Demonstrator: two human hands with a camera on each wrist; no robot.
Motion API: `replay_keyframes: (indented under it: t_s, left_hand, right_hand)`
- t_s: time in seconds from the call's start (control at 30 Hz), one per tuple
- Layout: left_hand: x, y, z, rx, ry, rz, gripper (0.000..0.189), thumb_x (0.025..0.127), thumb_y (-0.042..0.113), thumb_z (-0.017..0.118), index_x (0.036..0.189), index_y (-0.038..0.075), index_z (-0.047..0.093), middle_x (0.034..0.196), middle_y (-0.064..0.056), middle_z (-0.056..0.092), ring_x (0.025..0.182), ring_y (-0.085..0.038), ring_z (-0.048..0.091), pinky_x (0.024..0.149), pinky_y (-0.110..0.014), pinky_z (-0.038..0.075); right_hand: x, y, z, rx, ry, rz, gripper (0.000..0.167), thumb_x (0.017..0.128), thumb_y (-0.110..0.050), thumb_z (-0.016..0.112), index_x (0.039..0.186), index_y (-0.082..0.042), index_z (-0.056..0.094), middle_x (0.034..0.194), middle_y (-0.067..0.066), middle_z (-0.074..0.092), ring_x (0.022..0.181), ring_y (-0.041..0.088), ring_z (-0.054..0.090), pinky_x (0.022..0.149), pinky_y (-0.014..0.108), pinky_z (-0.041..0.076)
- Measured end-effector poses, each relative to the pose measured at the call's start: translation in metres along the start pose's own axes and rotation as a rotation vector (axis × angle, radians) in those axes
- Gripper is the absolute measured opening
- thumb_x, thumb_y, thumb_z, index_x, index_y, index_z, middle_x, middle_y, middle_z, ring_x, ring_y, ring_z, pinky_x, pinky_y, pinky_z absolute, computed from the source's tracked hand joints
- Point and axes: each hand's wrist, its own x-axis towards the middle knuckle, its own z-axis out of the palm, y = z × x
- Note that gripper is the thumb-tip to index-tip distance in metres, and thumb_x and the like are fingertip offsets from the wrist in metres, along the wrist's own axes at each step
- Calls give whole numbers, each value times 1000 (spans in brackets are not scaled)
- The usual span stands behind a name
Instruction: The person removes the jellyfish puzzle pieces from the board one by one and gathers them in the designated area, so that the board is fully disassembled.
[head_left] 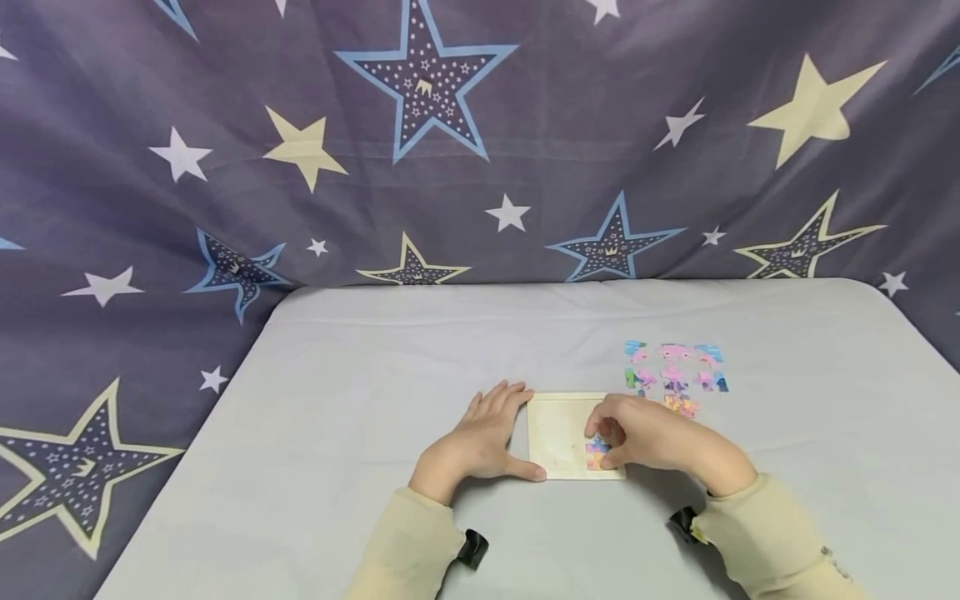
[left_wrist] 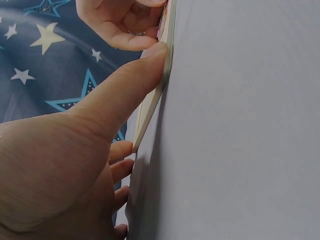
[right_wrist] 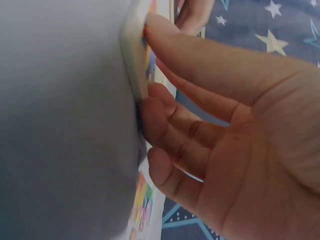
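A pale wooden puzzle tray (head_left: 558, 433) lies on the grey-white cloth. My left hand (head_left: 483, 437) braces its left side, the fingers stretched along the far left corner and the thumb at the near left corner. Over the tray's right side, my right hand (head_left: 648, 433) has its thumb and index finger curled about a colourful jigsaw puzzle piece (head_left: 596, 456) in the near right corner. The right wrist view has that thumb (right_wrist: 175, 42) on the piece's printed face, with other fingertips by the tray's outer edge (right_wrist: 134, 55). The hand partly covers the piece.
Beyond the right hand, several loose puzzle pieces (head_left: 675, 379) with pink, blue and green prints lie in rough rows. A star-patterned dark curtain (head_left: 480, 167) hangs behind the table's far edge. Black bands (head_left: 472, 550) sit at both sleeve cuffs.
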Motion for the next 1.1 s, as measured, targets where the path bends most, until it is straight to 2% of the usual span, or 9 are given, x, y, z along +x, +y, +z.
replay_keyframes:
  t_s: [0.1,0.2,0.5,0.63,0.77,0.9,1.1]
  left_hand:
    - [-1,-1,0,0,4,4,105,77,46,83,155,8,25,162,-11,19,151,-30,8,122,-51,5]
    - [-1,-1,-1,6,8,3,105,77,47,83,155,8,25,162,-11,19,151,-30,8,122,-51,5]
    - [-1,0,0,18,-2,-11,105,77,46,83,155,8,24,163,-11,18,151,-29,8,122,-49,4]
    - [-1,1,0,17,4,-6,104,76,47,84,154,9,26,162,-10,20,151,-29,10,122,-49,6]
    - [1,0,4,23,3,-6,105,76,48,83,155,10,25,162,-9,19,151,-29,9,122,-49,5]
    - [2,-3,4,29,5,-6,106,76,49,83,155,9,24,163,-10,18,151,-29,8,122,-50,4]
    - [7,-8,9,41,11,-10,108,75,51,83,156,11,23,163,-8,16,151,-27,5,122,-49,2]
  right_hand:
    - [0,-6,4,-28,0,51,23,79,-9,83,93,-16,66,82,-4,54,73,11,49,63,26,45]
    - [0,-9,5,-38,4,67,23,79,-8,83,91,-17,65,80,-4,54,71,11,49,61,25,45]
    - [-1,-14,5,26,-25,39,25,82,0,78,98,-11,63,77,-1,52,68,13,48,57,24,42]
    - [-3,-13,5,6,-14,25,21,83,-2,78,92,-15,64,77,-1,51,66,13,46,57,25,40]
    - [-8,-7,1,22,11,-38,18,87,-1,72,89,-18,65,73,-4,51,64,10,44,55,23,39]
    - [-16,2,-8,21,41,-97,16,92,-1,66,93,-17,67,75,-8,56,64,6,44,55,22,40]
    - [-37,29,-24,-4,126,-86,14,92,-1,65,99,-12,70,89,-5,64,76,8,55,64,25,51]
